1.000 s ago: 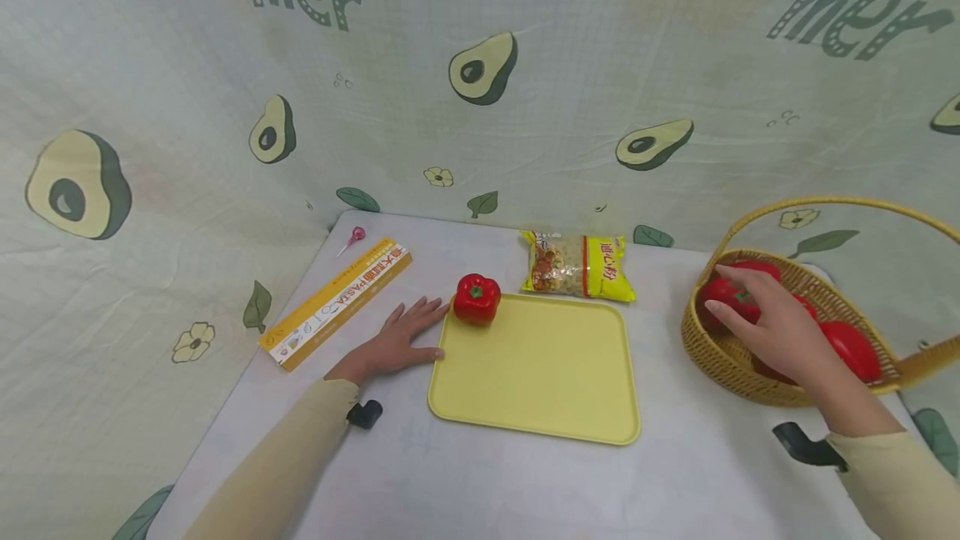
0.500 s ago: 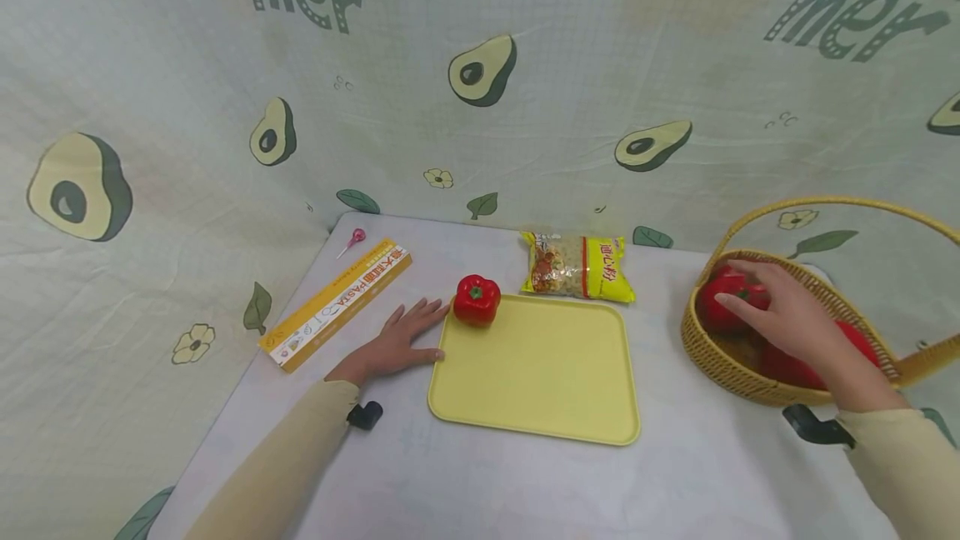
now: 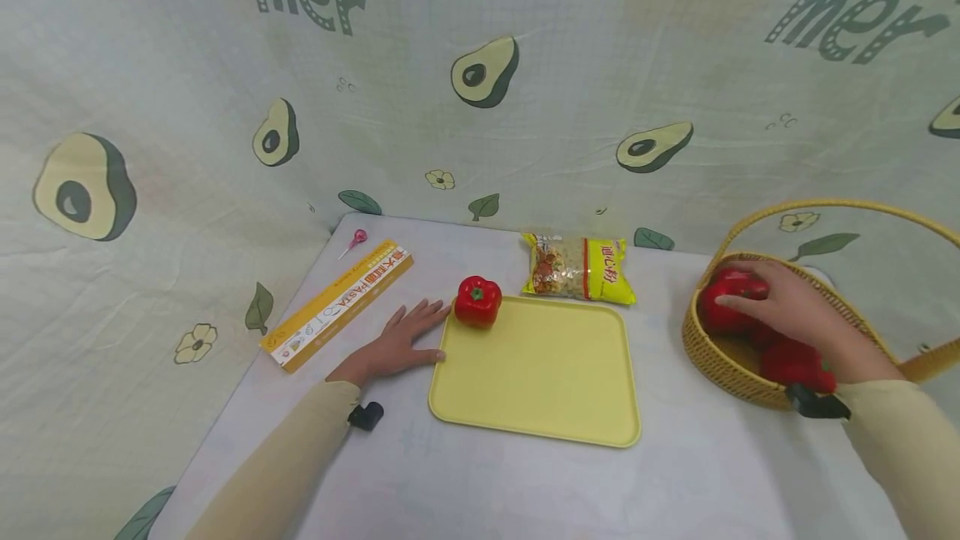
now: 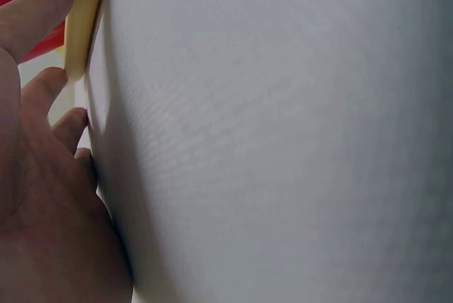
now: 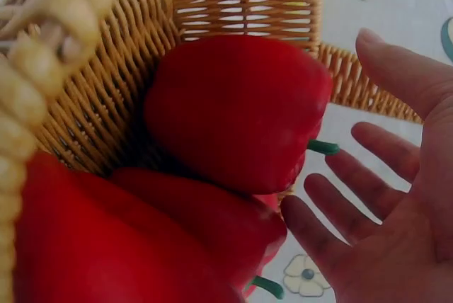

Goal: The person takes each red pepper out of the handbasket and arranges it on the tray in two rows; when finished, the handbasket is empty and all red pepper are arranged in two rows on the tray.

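Note:
In the head view my left hand [image 3: 393, 344] lies flat on the table, its thumb and fingertips at the left edge of a yellow tray [image 3: 536, 382]. A red bell pepper [image 3: 477, 302] sits on the tray's far left corner. My right hand [image 3: 795, 311] reaches into a wicker basket [image 3: 723, 369] over several red bell peppers. In the right wrist view its fingers are spread and loosely bent beside the stem end of one bell pepper [image 5: 237, 112], with a gap visible between them. More peppers [image 5: 127, 239] lie below; the hand and forearm partly hide them in the head view.
A yellow bag of pasta [image 3: 579, 268] lies behind the tray. To the left are a long pasta box [image 3: 337, 305] and a pink lollipop [image 3: 359, 236]. The basket's tall handle [image 3: 847, 205] arches above the right hand.
My right hand has moved a little to the right and lower into the basket. The peppers under it have shifted, and one shows near the basket's front rim. My left hand stays put.

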Motion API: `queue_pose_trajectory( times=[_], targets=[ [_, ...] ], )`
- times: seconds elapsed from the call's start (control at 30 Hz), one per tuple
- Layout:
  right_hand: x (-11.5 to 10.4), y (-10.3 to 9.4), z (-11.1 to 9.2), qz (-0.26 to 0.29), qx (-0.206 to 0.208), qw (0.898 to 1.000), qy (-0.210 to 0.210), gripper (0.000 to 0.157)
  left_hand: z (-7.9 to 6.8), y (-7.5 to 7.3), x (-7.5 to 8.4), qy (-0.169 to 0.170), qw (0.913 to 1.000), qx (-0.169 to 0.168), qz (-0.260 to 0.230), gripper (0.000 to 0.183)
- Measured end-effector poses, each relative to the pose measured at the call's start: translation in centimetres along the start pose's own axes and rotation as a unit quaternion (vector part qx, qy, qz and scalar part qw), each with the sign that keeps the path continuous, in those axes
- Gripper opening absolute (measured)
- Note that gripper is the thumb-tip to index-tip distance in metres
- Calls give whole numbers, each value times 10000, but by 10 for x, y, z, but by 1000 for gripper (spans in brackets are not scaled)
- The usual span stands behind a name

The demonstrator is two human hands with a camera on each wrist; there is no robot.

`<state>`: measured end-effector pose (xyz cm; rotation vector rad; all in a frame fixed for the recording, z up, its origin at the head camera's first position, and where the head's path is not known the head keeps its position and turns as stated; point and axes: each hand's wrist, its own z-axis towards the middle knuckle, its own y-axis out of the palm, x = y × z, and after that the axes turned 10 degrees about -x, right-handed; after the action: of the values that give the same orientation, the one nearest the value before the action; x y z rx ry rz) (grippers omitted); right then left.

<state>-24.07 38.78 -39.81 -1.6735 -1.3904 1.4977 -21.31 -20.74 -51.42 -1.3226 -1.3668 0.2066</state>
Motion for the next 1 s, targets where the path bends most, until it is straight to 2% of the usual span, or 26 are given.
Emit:
queue_pose_trajectory(
  times=[0.2,0.47,0.7,1.0],
  targets=[
    [5,2,2,-14,-291,9995,84,92,1,1,-1,10,10000,-2,-26,86],
    [10,4,0,-226,-715,9970,169,90,1,1,-2,24,10000,-3,12,86],
    [8,6,-1,-342,-638,9973,84,88,0,1,-1,-3,10000,10,24,85],
    [7,9,0,-388,-544,9977,68,98,0,0,2,18,10000,-46,-45,85]
  ],
)
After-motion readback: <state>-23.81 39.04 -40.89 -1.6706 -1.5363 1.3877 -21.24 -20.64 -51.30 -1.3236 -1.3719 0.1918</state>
